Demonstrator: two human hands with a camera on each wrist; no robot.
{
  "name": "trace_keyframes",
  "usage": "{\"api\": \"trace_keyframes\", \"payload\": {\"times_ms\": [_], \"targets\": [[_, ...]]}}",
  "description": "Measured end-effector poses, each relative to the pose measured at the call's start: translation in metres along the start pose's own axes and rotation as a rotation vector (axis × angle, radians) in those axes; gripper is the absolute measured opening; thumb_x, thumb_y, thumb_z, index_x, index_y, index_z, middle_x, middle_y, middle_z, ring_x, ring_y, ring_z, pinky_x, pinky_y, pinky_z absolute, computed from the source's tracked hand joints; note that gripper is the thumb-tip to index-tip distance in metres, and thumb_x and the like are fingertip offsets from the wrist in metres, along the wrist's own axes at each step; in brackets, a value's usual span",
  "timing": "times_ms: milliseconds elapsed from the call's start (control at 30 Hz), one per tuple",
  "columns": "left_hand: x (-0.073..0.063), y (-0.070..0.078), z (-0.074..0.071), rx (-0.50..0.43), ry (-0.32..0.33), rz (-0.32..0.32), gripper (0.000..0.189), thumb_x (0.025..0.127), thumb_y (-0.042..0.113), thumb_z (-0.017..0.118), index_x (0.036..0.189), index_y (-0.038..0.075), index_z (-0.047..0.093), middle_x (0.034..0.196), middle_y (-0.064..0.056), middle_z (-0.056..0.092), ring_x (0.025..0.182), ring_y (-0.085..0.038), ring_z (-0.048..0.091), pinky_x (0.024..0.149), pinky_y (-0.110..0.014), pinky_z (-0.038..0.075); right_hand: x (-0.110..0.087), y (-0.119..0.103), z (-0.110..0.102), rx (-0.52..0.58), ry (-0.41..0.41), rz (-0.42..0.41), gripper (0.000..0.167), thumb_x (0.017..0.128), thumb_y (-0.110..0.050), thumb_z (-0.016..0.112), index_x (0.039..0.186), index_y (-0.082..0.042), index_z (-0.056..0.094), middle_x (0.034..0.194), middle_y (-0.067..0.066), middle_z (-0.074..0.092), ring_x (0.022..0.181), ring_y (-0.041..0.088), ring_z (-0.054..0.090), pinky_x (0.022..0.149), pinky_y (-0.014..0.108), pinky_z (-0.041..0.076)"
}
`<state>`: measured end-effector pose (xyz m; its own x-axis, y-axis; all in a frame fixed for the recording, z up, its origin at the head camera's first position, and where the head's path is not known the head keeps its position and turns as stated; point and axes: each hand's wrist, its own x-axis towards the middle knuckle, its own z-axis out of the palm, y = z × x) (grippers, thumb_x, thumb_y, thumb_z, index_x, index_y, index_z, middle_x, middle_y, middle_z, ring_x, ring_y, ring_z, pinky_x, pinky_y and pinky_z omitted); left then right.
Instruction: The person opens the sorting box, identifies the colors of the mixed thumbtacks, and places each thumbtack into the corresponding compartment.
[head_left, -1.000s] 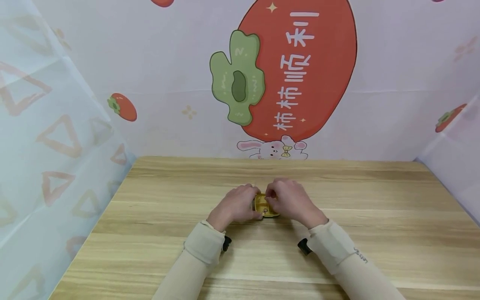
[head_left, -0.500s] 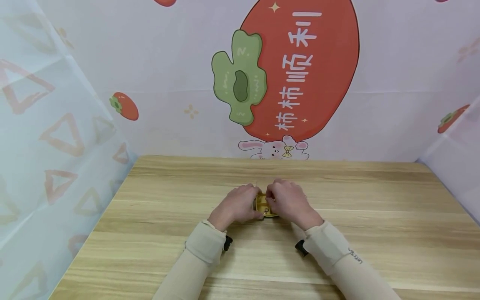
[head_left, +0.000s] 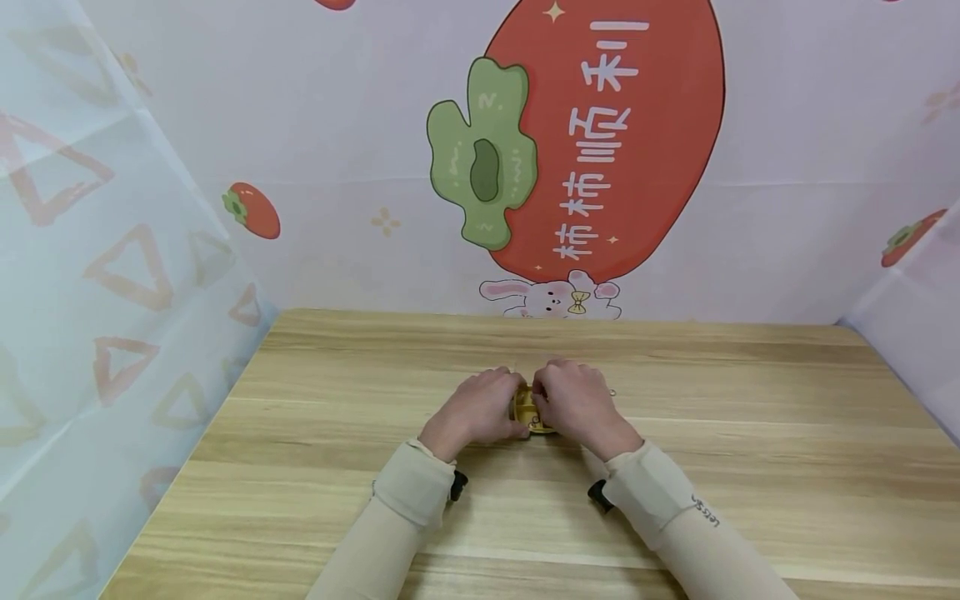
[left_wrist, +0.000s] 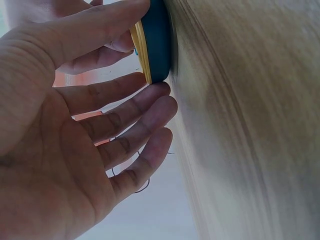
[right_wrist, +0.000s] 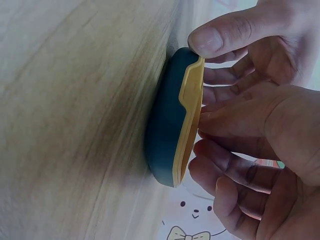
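Note:
A small compartment box (head_left: 528,414), yellow inside with a dark teal outer shell (right_wrist: 167,117), sits on the table between both hands. My left hand (head_left: 480,408) grips it from the left, thumb on the near end and fingers at the far end. Over the box's right half is my right hand (head_left: 577,402), thumb and fingers bent down to its open top. In the right wrist view, those fingertips (right_wrist: 206,122) meet at the yellow rim; anything between them is hidden. Small ring-like pieces (head_left: 534,422) lie in the near compartment.
A tiny ring-like piece (head_left: 612,392) lies on the wooden table (head_left: 750,450), just right of the right hand. Behind the table stands a printed backdrop (head_left: 360,258), with side sheets at left and right.
My right hand has shifted slightly left over the box, covering more of it and uncovering the tiny piece on the table. My left hand keeps its grip. The head view has shifted a little.

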<state>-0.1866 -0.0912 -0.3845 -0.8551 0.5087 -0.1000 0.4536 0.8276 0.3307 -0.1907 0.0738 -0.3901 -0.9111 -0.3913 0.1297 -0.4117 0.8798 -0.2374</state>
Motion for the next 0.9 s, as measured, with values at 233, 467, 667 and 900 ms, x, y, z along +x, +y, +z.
{"api": "trace_keyframes", "payload": {"times_ms": [233,467,667,900], "targets": [[0.0,0.0,0.0,0.004,0.0,0.006,0.058,0.082,0.037,0.086,0.125,0.005,0.066,0.104,-0.004,0.063,0.088,-0.017,0.056,0.077,-0.035,0.049,-0.001,0.0,-0.001,-0.001,0.01,-0.014,0.015,0.088,-0.013,0.075,0.074,-0.013,0.071,0.074,-0.002,0.059,0.064,0.016,0.054,0.058,0.035,0.049],[0.001,0.0,0.0,-0.003,-0.001,0.002,0.058,0.082,0.037,0.086,0.125,0.004,0.066,0.103,-0.004,0.063,0.087,-0.017,0.056,0.077,-0.034,0.048,-0.002,0.001,-0.002,0.0,0.01,-0.019,0.01,0.087,-0.013,0.076,0.078,-0.011,0.074,0.076,0.0,0.062,0.064,0.016,0.054,0.058,0.033,0.049],[0.001,0.0,0.001,-0.014,-0.009,-0.01,0.059,0.082,0.038,0.086,0.126,0.004,0.065,0.102,-0.003,0.062,0.085,-0.016,0.055,0.075,-0.033,0.048,-0.005,0.005,-0.003,0.0,0.013,-0.025,0.009,0.086,-0.013,0.076,0.078,-0.01,0.074,0.075,-0.001,0.06,0.062,0.015,0.053,0.056,0.032,0.047],[0.001,0.0,0.001,-0.021,-0.013,-0.021,0.06,0.081,0.037,0.087,0.127,0.004,0.064,0.1,-0.002,0.061,0.084,-0.016,0.054,0.076,-0.033,0.048,-0.011,0.011,-0.007,0.008,0.008,-0.009,0.005,0.086,-0.015,0.076,0.084,-0.011,0.076,0.077,-0.001,0.061,0.064,0.015,0.053,0.059,0.033,0.048]]}}
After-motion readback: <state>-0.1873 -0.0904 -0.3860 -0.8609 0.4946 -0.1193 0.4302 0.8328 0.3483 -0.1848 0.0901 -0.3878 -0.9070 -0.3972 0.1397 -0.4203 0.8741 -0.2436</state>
